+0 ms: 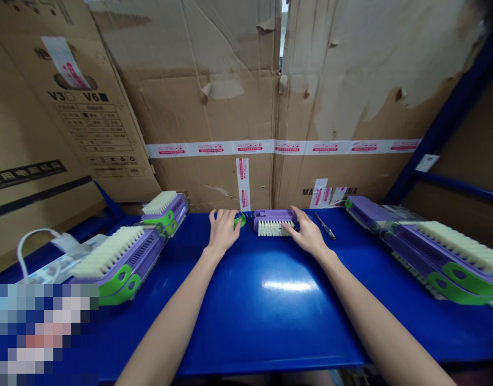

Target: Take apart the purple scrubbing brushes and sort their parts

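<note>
My left hand (223, 230) is at the back middle of the blue tabletop, its fingers bent and closed around the side of a small bright-green part (242, 219). Most of that part is hidden behind my fingers. To its right lies a purple brush (274, 215) with cream bristles facing me. My right hand (310, 231) grips the brush's right end, thumb against the bristles and fingers over the top edge. Just beyond that hand, a thin screwdriver (326, 227) rests on the table. Tiny pieces (248, 216) lie between the green part and the brush.
Stacked purple-and-green brushes stand on the left (121, 262) and right (451, 257) of the blue table (270, 321). A white power strip (57, 262) with a cable sits at far left. Cardboard sheets (214, 107) wall the back, and a blue metal post (443, 123) rises at right.
</note>
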Demonstrator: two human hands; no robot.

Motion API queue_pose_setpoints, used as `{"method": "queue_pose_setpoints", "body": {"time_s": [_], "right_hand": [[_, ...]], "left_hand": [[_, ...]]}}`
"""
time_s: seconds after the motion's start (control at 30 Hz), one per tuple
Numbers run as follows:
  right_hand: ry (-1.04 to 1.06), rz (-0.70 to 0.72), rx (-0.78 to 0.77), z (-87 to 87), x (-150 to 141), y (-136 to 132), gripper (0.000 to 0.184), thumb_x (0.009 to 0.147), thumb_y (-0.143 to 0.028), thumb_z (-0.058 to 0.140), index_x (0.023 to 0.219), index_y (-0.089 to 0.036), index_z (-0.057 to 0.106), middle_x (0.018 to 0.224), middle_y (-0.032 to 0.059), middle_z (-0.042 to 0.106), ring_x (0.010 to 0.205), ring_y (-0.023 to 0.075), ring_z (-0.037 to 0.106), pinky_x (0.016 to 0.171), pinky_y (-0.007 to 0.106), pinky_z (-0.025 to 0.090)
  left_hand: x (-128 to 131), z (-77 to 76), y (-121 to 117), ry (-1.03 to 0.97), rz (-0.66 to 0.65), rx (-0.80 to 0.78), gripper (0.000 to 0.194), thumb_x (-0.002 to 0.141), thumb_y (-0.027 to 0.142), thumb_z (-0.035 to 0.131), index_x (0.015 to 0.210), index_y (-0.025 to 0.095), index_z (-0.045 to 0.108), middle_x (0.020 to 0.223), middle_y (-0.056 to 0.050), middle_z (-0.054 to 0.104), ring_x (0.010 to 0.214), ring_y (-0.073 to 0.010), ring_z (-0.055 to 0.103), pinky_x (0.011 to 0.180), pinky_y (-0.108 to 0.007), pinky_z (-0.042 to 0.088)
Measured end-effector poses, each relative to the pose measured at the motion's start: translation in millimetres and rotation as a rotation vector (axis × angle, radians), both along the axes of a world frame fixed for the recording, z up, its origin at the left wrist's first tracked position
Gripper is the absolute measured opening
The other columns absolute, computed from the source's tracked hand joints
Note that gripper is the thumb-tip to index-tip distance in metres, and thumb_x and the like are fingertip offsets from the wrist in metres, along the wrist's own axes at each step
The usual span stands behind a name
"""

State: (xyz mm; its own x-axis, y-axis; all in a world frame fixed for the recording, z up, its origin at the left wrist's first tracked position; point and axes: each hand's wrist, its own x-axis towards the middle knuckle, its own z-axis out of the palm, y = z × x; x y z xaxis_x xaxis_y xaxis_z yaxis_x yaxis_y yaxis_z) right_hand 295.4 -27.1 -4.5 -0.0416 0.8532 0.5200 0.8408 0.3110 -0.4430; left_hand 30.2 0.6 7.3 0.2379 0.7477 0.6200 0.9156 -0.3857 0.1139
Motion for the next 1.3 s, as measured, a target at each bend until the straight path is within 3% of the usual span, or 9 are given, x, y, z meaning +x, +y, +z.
{"method": "queue_pose_setpoints", "body": {"time_s": [0.33, 0.57, 0.7, 0.8, 1.03, 1.13, 1.3], "right_hand": [[0.142, 0.016, 0.030, -5.1, 3, 4, 0.071, 0.086, -0.056, 0.043, 0.140, -0.011, 0.034, 0.136, 0.0183, 0.046, 0.126, 0.0276, 0.045, 0.103, 0.043, 0.037], [0.269, -0.078, -0.105, -3.0, 4, 2, 0.059, 0.093, -0.049, 0.029, 0.141, -0.015, 0.035, 0.116, 0.0126, 0.064, 0.106, 0.0252, 0.060, 0.089, 0.038, 0.048], [0.215, -0.088, 0.046, -5.6, 6, 6, 0.056, 0.092, -0.046, 0.032, 0.134, -0.011, 0.044, 0.122, 0.0162, 0.059, 0.111, 0.0274, 0.057, 0.095, 0.042, 0.045], [0.176, -0.087, 0.198, -3.1, 3, 4, 0.053, 0.091, -0.045, 0.038, 0.131, -0.012, 0.047, 0.117, 0.0157, 0.061, 0.105, 0.0275, 0.059, 0.090, 0.043, 0.048], [0.053, 0.092, 0.319, 6.3, -18, -10, 0.061, 0.086, -0.039, 0.050, 0.142, -0.018, 0.034, 0.134, 0.0137, 0.051, 0.106, 0.0254, 0.060, 0.086, 0.039, 0.052], [0.065, 0.189, 0.300, 6.0, -23, -12, 0.058, 0.088, -0.034, 0.049, 0.142, -0.020, 0.035, 0.125, 0.0104, 0.059, 0.097, 0.0221, 0.063, 0.084, 0.035, 0.052], [0.117, 0.214, 0.283, 11.4, -25, -14, 0.055, 0.084, -0.035, 0.053, 0.137, -0.020, 0.042, 0.122, 0.0115, 0.061, 0.060, 0.0142, 0.059, 0.068, 0.033, 0.053]], "left_hand": [[-8, 5.0, -1, -0.204, 0.152, 0.107, 0.032, 0.091, 0.035, 0.038, 0.110, 0.016, 0.054, 0.107, -0.013, 0.064, 0.101, -0.0269, 0.055, 0.095, -0.042, 0.032], [-19, 2.0, 6, -0.316, 0.211, 0.145, 0.024, 0.092, 0.032, 0.038, 0.100, 0.015, 0.051, 0.092, -0.012, 0.064, 0.092, -0.0255, 0.058, 0.087, -0.038, 0.038], [-21, -3.8, 10, -0.310, 0.134, 0.234, 0.017, 0.089, 0.029, 0.042, 0.099, 0.016, 0.049, 0.093, -0.012, 0.063, 0.090, -0.0256, 0.058, 0.081, -0.038, 0.041], [-17, -4.4, 9, -0.254, 0.009, 0.360, 0.013, 0.088, 0.026, 0.047, 0.097, 0.017, 0.048, 0.092, -0.011, 0.062, 0.088, -0.0247, 0.057, 0.079, -0.037, 0.043], [14, 1.3, -9, -0.005, -0.344, 0.447, 0.014, 0.085, 0.015, 0.049, 0.097, 0.018, 0.045, 0.093, -0.010, 0.062, 0.090, -0.0222, 0.056, 0.078, -0.034, 0.045], [22, 1.0, -14, 0.033, -0.376, 0.415, 0.013, 0.084, 0.016, 0.049, 0.097, 0.017, 0.046, 0.091, -0.010, 0.061, 0.088, -0.0224, 0.056, 0.077, -0.034, 0.045], [20, -1.7, -13, 0.021, -0.305, 0.325, 0.011, 0.082, 0.017, 0.047, 0.093, 0.018, 0.047, 0.084, -0.007, 0.059, 0.081, -0.0217, 0.055, 0.072, -0.034, 0.043]]}}
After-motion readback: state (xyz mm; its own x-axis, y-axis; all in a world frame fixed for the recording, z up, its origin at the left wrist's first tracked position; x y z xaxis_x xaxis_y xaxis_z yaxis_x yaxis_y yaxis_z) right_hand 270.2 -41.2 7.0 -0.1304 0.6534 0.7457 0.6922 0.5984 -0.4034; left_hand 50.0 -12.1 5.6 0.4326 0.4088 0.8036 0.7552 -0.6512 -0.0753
